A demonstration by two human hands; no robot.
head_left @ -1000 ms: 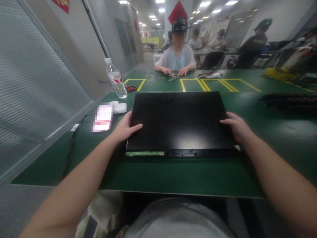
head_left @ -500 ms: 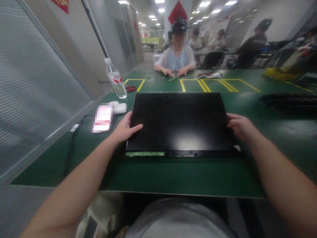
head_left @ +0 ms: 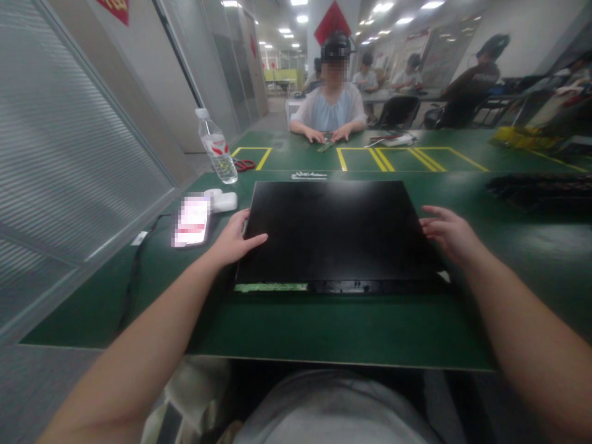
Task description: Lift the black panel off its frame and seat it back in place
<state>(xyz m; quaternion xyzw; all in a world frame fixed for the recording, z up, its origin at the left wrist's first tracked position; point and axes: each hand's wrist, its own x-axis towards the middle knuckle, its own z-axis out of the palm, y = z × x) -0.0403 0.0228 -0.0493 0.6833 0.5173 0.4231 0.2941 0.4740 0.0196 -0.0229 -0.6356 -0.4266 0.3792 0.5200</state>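
A large black flat panel lies on the green table in front of me. A green circuit strip shows along its near edge. My left hand grips the panel's left edge, thumb on top and fingers wrapped round the side. My right hand is at the panel's right edge, fingers stretched out and apart, touching or just off the edge. A small row of pale parts lies on the table just beyond the panel's far edge.
Left of the panel lie a phone, a white case, a water bottle and red scissors. A dark tray sits at the right. A person sits across the table, with others working behind.
The panel's far edge has dropped lower, uncovering the small parts behind it. My right hand loosened from a grip with the thumb on top to spread fingers. My left hand stayed put.
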